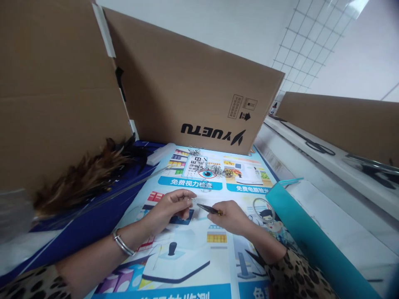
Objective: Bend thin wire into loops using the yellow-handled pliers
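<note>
Over the printed poster sheet (187, 265), my left hand (174, 205) is closed in a pinch, with a tiny silvery bit of wire (193, 199) showing at its fingertips. My right hand (229, 216) grips dark, narrow-nosed pliers (207, 208), their tip pointing left and sitting just short of the left fingertips. Whether the jaws touch the wire is too small to tell. Beyond both hands, small tangled silvery pieces (215, 168) lie on the sheet. A ring of coiled wire (264, 209) rests right of my right hand.
Cardboard panels (187, 83) stand at the back and left. Brown feathers (84, 176) and long thin rods lie on the blue surface at left, near a translucent box (160, 154). At right are a teal-edged board (311, 236) and scissors (318, 146) on a white ledge.
</note>
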The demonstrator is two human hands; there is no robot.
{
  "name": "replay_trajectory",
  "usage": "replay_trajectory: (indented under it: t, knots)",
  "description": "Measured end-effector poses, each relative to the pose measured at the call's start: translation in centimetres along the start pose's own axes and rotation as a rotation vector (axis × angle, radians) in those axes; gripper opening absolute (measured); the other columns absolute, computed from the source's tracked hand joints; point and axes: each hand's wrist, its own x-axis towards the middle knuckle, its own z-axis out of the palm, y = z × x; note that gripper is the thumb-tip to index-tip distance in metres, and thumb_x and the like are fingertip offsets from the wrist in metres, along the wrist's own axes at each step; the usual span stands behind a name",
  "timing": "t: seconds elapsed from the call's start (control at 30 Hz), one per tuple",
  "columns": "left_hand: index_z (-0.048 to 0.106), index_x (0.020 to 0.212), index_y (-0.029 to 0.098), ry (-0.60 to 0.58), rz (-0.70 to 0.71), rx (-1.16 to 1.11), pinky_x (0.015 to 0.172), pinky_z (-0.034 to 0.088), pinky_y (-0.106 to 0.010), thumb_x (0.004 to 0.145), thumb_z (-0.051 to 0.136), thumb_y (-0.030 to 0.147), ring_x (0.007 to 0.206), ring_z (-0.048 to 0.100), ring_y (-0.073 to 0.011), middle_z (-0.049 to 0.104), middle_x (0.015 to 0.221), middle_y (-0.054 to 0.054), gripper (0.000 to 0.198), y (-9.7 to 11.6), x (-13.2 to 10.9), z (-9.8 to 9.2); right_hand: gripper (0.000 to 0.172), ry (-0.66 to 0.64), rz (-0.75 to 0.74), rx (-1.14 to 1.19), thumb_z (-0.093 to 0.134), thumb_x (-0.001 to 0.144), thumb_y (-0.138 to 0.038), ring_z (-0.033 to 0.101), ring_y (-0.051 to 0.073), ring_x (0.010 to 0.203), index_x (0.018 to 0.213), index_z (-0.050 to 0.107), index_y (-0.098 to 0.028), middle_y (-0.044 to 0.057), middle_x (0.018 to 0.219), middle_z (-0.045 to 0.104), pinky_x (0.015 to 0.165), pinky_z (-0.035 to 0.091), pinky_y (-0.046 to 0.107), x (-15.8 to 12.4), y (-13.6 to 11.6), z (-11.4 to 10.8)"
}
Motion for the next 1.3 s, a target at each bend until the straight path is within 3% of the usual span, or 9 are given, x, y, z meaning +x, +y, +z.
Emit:
replay_trajectory:
  t: [0.43,0.7,0.83,1.0,1.13,1.3]
  knots:
    - [0.061,0.081,0.015,0.049,0.001,0.184,0.051,0.041,-0.024,0.067,0.069,0.029,0.05,0.053,-0.0109,0.058,0.058,0.002,0.022,-0.4,0.3,-0.3,0.028,-0.095,0.098,0.081,0.055,0.073,-0.042,0.038,0.009,0.054,0.059,0.055,-0.017,-0.003,0.053,0.041,0.047,0.022,0.02,-0.4,-0.6,-1.1]
    - [0.055,0.07,0.017,0.019,0.085,0.481,0.045,0.035,-0.019,0.07,0.063,0.025,0.048,0.047,-0.0097,0.053,0.052,0.004,0.011,-0.1,0.2,-0.3,0.03,-0.144,0.064,0.11,0.056,0.072,-0.045,0.037,0.008,0.053,0.061,0.057,-0.017,-0.004,0.053,0.041,0.048,0.025,0.02,-0.3,-0.1,-0.6]
    - [0.053,0.07,0.018,-0.018,0.092,0.496,0.044,0.033,-0.019,0.07,0.062,0.024,0.045,0.044,-0.0088,0.049,0.051,0.006,0.011,-0.3,0.1,0.0,0.032,-0.164,0.061,0.158,0.056,0.072,-0.046,0.035,0.008,0.051,0.06,0.055,-0.016,-0.005,0.053,0.038,0.046,0.025,0.019,-0.1,0.3,-0.3]
    - [0.062,0.081,0.018,0.032,0.088,0.528,0.044,0.034,-0.02,0.071,0.061,0.026,0.047,0.048,-0.0101,0.054,0.057,0.003,0.013,-0.3,-0.1,0.4,0.034,-0.17,0.06,0.192,0.056,0.072,-0.047,0.033,0.007,0.051,0.058,0.052,-0.016,-0.005,0.053,0.036,0.045,0.025,0.019,-0.1,0.5,-0.2]
    - [0.066,0.079,0.017,0.035,0.083,0.499,0.039,0.035,-0.019,0.07,0.061,0.028,0.047,0.05,-0.0101,0.059,0.066,0.0,0.014,0.1,-0.3,0.5,0.032,-0.181,0.064,0.214,0.056,0.071,-0.046,0.033,0.008,0.052,0.061,0.056,-0.016,-0.005,0.054,0.038,0.046,0.027,0.019,-0.1,0.6,-0.1]
    - [0.064,0.08,0.016,0.004,0.044,0.475,0.038,0.035,-0.017,0.073,0.06,0.029,0.046,0.047,-0.0096,0.054,0.057,0.002,0.015,0.6,-0.5,0.5,0.033,-0.207,0.067,0.276,0.056,0.071,-0.047,0.031,0.007,0.052,0.064,0.058,-0.016,-0.005,0.055,0.037,0.046,0.026,0.019,-0.1,0.7,-0.1]
